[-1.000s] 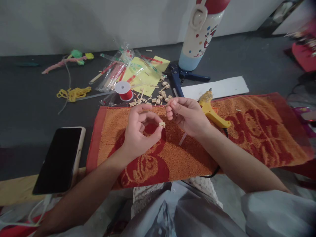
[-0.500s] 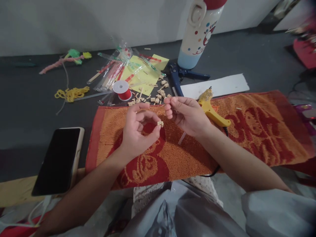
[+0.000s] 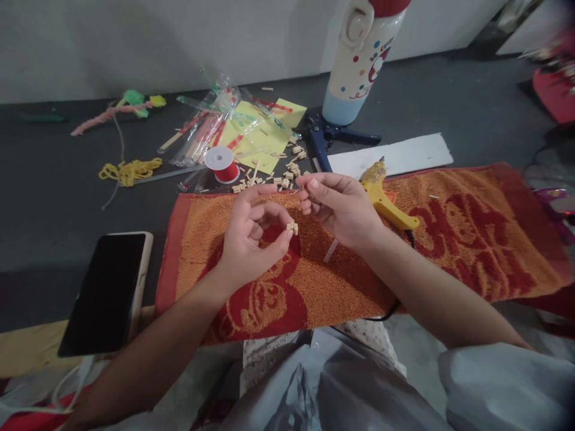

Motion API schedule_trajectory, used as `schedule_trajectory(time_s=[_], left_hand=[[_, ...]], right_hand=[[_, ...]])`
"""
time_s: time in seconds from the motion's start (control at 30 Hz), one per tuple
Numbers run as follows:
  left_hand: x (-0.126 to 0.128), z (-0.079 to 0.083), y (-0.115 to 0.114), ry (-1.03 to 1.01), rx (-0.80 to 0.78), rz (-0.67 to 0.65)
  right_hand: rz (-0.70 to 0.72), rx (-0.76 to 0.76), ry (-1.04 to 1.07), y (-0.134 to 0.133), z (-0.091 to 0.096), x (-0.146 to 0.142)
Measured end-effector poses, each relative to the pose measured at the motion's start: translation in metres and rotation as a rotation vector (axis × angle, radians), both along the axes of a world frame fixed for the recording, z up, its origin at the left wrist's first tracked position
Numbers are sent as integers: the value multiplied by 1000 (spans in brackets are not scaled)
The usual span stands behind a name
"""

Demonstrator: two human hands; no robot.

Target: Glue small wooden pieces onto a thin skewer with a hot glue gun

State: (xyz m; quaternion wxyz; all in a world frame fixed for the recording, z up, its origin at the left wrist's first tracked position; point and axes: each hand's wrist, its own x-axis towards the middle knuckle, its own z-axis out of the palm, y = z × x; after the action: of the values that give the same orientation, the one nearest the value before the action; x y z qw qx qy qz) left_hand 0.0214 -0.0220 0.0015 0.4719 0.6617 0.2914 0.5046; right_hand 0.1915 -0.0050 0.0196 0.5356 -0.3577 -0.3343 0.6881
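between left fingertips [image 3: 286, 237] — pale cluster [image 3: 293, 228]; towel [image 3: 345, 287] beneath

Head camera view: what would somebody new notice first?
Probably the bright orange and red towel, spread along the near side of the dark table. The tall dotted bottle standing at the back would likely come next, then the yellow glue gun beside the right hand, partly over the towel.
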Motion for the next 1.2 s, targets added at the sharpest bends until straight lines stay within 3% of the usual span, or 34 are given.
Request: schedule_trajectory(time_s=[0.17,0.37,0.73,0.97,1.1,1.2], left_hand=[[0,2,0,29,3,-77],[-1,4,-1,108,-6,-90],[1,5,-2,177,-63,-87],[0,10,-1,119,-212,-172],[0,10,1,92,-199,-165],[-1,6,2,103,-141,-84]], right_hand=[[-42,37,-86,0,1,-1],[3,78,-162,-1,0,-4],[-34,349,-565,-5,2,2],[-32,359,-558,-4,-1,2],[-8,309,-490,-2,1,6],[34,282,-470,0,3,10]])
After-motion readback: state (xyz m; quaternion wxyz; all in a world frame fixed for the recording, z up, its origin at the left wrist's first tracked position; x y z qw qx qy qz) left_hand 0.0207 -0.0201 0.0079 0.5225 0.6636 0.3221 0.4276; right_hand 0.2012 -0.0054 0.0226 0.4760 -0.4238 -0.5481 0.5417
